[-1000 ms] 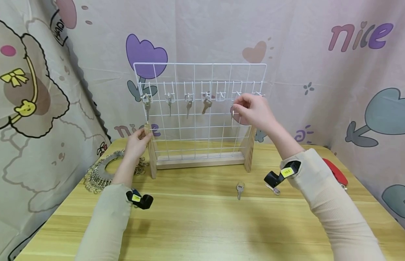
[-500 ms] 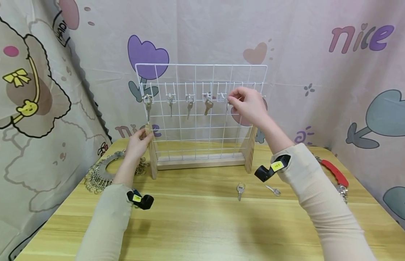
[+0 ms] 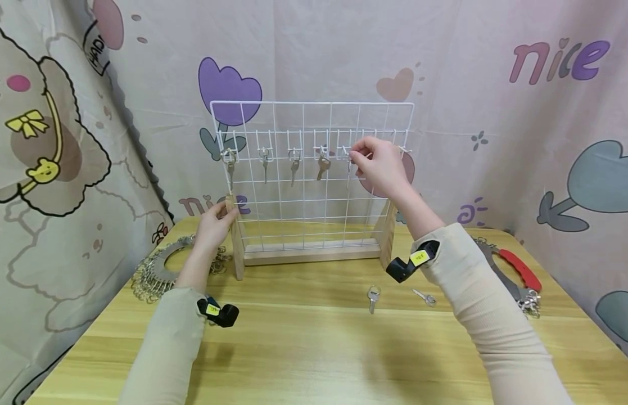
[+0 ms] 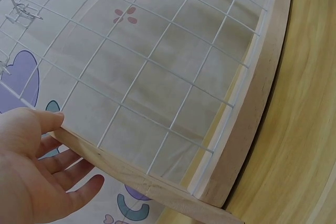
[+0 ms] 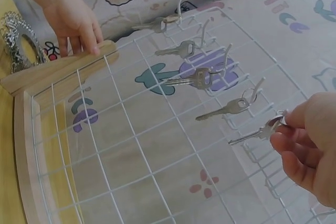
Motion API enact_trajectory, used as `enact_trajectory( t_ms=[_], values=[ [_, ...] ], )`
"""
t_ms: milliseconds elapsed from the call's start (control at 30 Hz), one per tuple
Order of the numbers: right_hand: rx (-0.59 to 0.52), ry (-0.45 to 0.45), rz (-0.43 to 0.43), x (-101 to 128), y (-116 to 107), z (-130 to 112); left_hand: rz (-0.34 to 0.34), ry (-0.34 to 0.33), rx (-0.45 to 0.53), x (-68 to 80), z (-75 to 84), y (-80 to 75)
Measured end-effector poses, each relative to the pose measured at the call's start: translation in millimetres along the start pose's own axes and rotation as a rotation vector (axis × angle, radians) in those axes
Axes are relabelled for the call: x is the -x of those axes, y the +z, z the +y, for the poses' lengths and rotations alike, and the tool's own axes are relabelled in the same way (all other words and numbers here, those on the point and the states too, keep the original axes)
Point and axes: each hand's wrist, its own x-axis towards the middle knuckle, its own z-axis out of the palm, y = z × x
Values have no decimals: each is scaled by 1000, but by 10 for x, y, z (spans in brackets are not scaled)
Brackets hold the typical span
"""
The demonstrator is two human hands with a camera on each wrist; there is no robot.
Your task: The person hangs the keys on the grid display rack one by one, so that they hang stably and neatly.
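A white wire grid rack (image 3: pixel 314 103) on a wooden stand (image 3: pixel 314 256) holds a row of hooks. Several keys hang there by their rings, among them a brownish key (image 3: pixel 323 167) nearest the right hand. My right hand (image 3: pixel 382 169) pinches the ring of a silver key (image 5: pixel 257 135) between thumb and fingers, close to the hook just right of that brownish key. The held key points downward in the head view. With thumb and fingers, my left hand (image 3: pixel 215 222) grips the top of the stand's left wooden leg (image 4: pixel 121 169).
Two keys lie on the table: one upright in view (image 3: pixel 373 299), one slanted key (image 3: pixel 425 297). At the left sits a grey ring-shaped holder (image 3: pixel 164 270) crowded with keys; at the right, a red-handled one (image 3: pixel 521 270). A patterned curtain stands behind the rack.
My right hand has moved left with the key, from the right part of the rack to the hook beside the brownish key. The left hand stays on the wooden leg.
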Motion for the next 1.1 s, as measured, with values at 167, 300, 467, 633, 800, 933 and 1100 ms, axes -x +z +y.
enact_trajectory(
  t_ms=[167,300,467,633,800,933,1100],
  values=[
    [8,-9,5,0,1,21,6,2,10,8,16,4],
    [14,-11,0,14,-12,13,5,5,10,14,18,6],
    [16,-6,-16,17,-22,39,1,4,8,20,14,7],
    [10,-25,-18,25,-43,45,9,4,7,17,12,10],
    [3,-57,-39,54,-84,51,12,7,15,9,7,17],
    [9,-49,-78,100,-132,67,9,6,19,4,6,26],
    [32,-48,-131,178,-180,125,9,6,20,13,8,21]
  ],
)
